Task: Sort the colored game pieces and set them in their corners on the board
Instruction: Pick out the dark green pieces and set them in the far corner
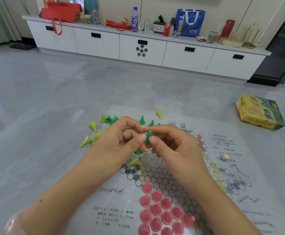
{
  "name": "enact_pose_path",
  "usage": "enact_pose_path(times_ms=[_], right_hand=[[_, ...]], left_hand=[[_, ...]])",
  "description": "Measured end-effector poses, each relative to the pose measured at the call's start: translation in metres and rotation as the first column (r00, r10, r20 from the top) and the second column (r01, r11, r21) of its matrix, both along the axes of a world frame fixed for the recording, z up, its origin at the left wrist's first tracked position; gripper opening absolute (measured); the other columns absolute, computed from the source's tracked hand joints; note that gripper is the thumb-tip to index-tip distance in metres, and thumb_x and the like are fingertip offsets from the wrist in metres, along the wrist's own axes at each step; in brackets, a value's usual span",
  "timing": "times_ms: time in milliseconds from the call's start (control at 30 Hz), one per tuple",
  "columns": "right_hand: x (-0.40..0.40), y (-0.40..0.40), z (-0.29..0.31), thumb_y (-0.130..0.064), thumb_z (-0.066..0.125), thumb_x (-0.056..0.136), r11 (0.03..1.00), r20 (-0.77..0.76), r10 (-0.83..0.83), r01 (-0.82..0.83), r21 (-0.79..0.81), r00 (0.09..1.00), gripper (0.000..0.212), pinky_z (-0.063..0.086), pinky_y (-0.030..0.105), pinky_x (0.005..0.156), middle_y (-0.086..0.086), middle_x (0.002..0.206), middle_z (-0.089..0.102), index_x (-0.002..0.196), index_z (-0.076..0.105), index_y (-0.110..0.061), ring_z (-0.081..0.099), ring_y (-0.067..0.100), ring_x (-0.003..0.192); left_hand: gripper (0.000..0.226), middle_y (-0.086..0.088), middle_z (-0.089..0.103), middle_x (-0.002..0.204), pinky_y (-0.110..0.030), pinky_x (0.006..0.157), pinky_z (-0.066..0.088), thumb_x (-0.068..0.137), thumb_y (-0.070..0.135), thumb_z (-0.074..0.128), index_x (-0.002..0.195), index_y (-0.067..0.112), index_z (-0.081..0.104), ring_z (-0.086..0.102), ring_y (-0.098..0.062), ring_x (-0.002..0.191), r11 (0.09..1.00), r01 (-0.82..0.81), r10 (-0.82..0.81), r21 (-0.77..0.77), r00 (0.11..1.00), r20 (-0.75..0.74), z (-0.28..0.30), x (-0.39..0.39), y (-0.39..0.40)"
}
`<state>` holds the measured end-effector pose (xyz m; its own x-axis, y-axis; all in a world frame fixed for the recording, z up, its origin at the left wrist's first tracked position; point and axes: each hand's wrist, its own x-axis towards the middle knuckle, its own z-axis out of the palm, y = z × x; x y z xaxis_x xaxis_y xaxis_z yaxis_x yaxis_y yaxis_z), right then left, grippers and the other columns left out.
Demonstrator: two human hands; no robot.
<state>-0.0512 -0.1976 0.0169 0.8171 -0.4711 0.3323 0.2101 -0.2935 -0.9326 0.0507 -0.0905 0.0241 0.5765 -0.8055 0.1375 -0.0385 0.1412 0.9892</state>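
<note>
Nearest you, the pink pieces (162,212) already fill their corner of the board (240,167). Above the board's middle, your left hand (119,143) and right hand (170,145) both pinch one green piece (147,138), its long axis tilted, base toward you. Beyond your fingers the loose green pieces (141,120) and yellow pieces (92,126) lie scattered, nearer your left hand.

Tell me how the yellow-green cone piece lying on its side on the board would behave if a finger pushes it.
The yellow-green cone piece would probably roll in a curve, since it lies on its side and tapers to a narrow tip. It looks like small hollow plastic, so likely very light and easy to flick away. The paper board looks smooth, so it may also slide.
</note>
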Motion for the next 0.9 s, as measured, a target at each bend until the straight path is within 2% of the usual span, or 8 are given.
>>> enact_pose_path(times_ms=[133,233,333,433,567,633,800,900], right_hand=[[-0.001,0.001,0.001,-0.013,0.064,0.079,1.0,0.005,-0.01,0.01,-0.024,1.0,0.014,0.048,0.012,0.062,-0.012,0.07,0.07,0.084,0.068,-0.026,0.064,0.0,0.065],[-0.002,-0.003,0.005,-0.012,0.065,0.081,0.997,-0.01,-0.075,0.074,-0.025,0.997,0.017,0.049,0.013,0.061,-0.009,0.073,0.071,0.082,0.066,-0.028,0.064,0.002,0.066],[-0.007,-0.022,0.003,-0.013,0.061,0.084,0.939,-0.021,-0.341,0.342,0.043,0.94,0.016,0.051,0.017,0.064,-0.005,0.075,0.07,0.082,0.063,-0.029,0.065,0.005,0.069],[-0.01,-0.041,-0.005,-0.018,0.059,0.086,0.83,-0.069,-0.558,0.557,-0.039,0.827,0.013,0.054,0.029,0.066,-0.003,0.075,0.068,0.082,0.059,-0.031,0.064,0.011,0.07],[-0.005,-0.045,-0.016,-0.021,0.061,0.086,0.839,-0.184,-0.53,0.481,-0.253,0.828,0.017,0.044,0.011,0.054,-0.005,0.062,0.06,0.077,0.058,-0.035,0.052,0.003,0.053],[-0.003,-0.045,-0.021,-0.022,0.063,0.085,0.834,-0.236,-0.517,0.422,-0.357,0.823,0.011,0.041,0.009,0.053,-0.005,0.058,0.056,0.08,0.062,-0.033,0.048,0.003,0.052],[-0.001,-0.046,-0.027,-0.022,0.064,0.084,0.795,-0.278,-0.513,0.328,-0.51,0.812,0.006,0.037,0.01,0.053,-0.011,0.054,0.044,0.087,0.068,-0.026,0.039,0.003,0.05],[0.001,-0.045,-0.028,-0.022,0.064,0.084,0.762,-0.268,-0.532,0.316,-0.566,0.803,0.007,0.035,0.008,0.053,-0.013,0.056,0.043,0.089,0.069,-0.024,0.041,0.003,0.052]], left_hand=[[0.022,0.003,0.064,0.054,-0.006,0.054,0.042,0.066,0.024,0.057,0.086,0.014,0.055,0.06,0.0,0.057,1.0,0.013,-0.013,-0.004,1.0,-0.001,0.0,0.001,0.0],[0.02,0.003,0.068,0.068,-0.011,0.061,0.048,0.067,0.023,0.063,0.086,0.017,0.058,0.065,-0.009,0.069,1.0,-0.015,0.015,0.016,0.999,0.028,-0.005,0.003,0.001],[0.017,0.008,0.067,0.077,-0.017,0.07,0.052,0.08,0.007,0.063,0.082,0.023,0.058,0.062,-0.024,0.084,0.993,-0.094,0.085,0.068,0.987,0.135,-0.012,0.007,0.001],[0.028,0.013,0.069,0.08,-0.011,0.066,0.048,0.085,-0.005,0.053,0.081,0.023,0.055,0.061,-0.008,0.078,0.983,-0.162,0.138,0.092,0.966,0.22,-0.013,0.011,0.0],[0.027,0.01,0.071,0.083,-0.01,0.062,0.048,0.088,-0.007,0.048,0.082,0.019,0.053,0.058,0.001,0.065,0.966,-0.251,0.233,0.058,0.948,0.218,-0.011,0.016,-0.001],[0.026,0.011,0.072,0.079,-0.011,0.06,0.048,0.088,-0.006,0.048,0.083,0.02,0.051,0.057,0.0,0.06,0.956,-0.292,0.281,0.028,0.939,0.199,-0.011,0.02,-0.001],[0.022,0.012,0.071,0.076,-0.03,0.072,0.048,0.089,0.013,0.054,0.084,0.034,0.051,0.058,-0.007,0.076,0.884,-0.467,0.436,0.026,0.842,0.318,-0.015,0.034,0.003],[0.028,0.005,0.062,0.079,-0.01,0.062,0.043,0.092,0.008,0.045,0.085,0.036,0.046,0.054,-0.01,0.075,0.844,-0.535,0.47,0.019,0.757,0.455,-0.018,0.04,0.005]])
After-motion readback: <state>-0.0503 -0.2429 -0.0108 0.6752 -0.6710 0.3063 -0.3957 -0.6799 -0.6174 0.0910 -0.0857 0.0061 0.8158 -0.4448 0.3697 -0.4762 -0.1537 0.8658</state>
